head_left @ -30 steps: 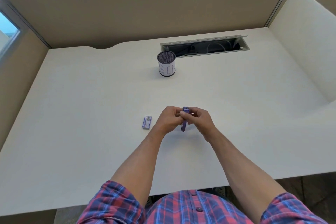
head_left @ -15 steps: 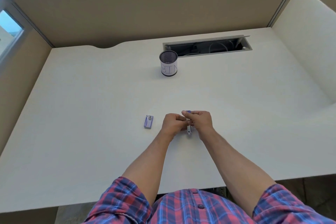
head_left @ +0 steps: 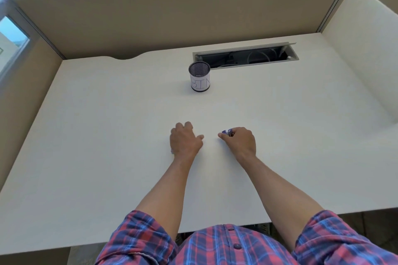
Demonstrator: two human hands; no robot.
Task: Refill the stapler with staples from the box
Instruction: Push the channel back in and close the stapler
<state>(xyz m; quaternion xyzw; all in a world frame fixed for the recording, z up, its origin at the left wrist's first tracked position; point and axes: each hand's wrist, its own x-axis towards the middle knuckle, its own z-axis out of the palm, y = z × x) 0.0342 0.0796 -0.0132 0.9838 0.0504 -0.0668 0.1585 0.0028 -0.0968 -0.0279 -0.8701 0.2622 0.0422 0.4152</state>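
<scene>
My right hand (head_left: 239, 142) rests on the desk (head_left: 107, 135), closed around the small purple stapler (head_left: 227, 132). Only the stapler's tip shows past my fingers. My left hand (head_left: 184, 140) lies palm down to the left, a short gap away from the right one. It covers the small purple staple box (head_left: 172, 151), of which only a sliver peeks out at the hand's lower left edge. Whether the fingers grip the box is hidden.
A black mesh cup (head_left: 199, 76) with a white label reading BIN stands farther back on the desk. Behind it is an open cable slot (head_left: 245, 55). Beige partition walls close the desk at the back and left; a white curved panel (head_left: 366, 54) stands on the right.
My hands were together on the stapler. They have parted: the left hand moved left onto the staple box, and the right hand moved slightly right with the stapler.
</scene>
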